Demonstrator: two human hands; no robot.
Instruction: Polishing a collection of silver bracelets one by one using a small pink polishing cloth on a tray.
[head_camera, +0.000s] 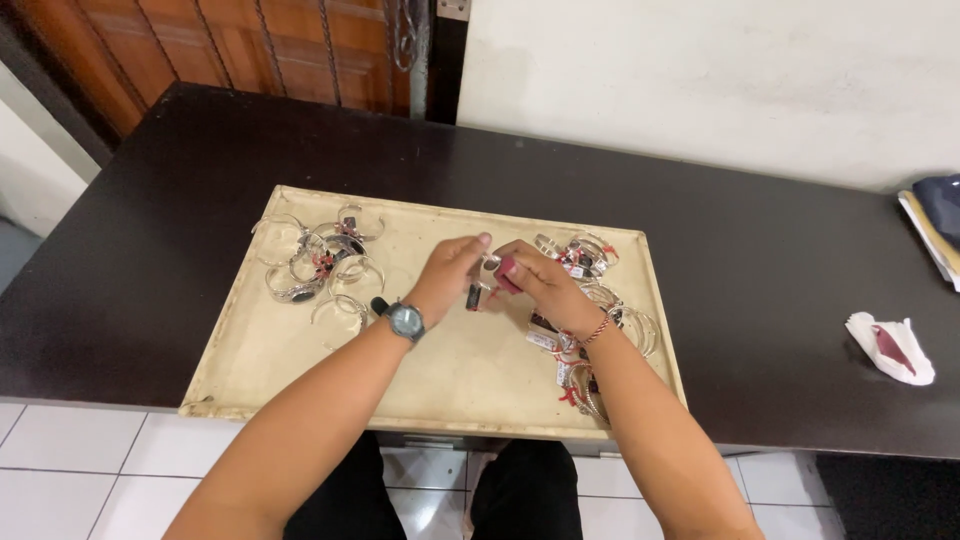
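Note:
Over the middle of a beige tray (250, 345), my left hand (447, 272) and my right hand (537, 282) meet. Together they hold a small silver bracelet (490, 265) with a dark tag (473, 297) hanging below it. The right fingers also pinch a red cloth (507, 270) against it. A pile of silver bangles (318, 262) lies on the tray's left part. Another pile of tagged bangles (592, 262) lies at the right, partly hidden by my right forearm. A watch is on my left wrist, a beaded band on my right.
The tray sits on a dark table (770, 270) near its front edge. A crumpled white tissue with a red piece (892, 347) lies at the right. Papers and a dark object (935, 225) are at the far right edge. A white wall and wooden door stand behind.

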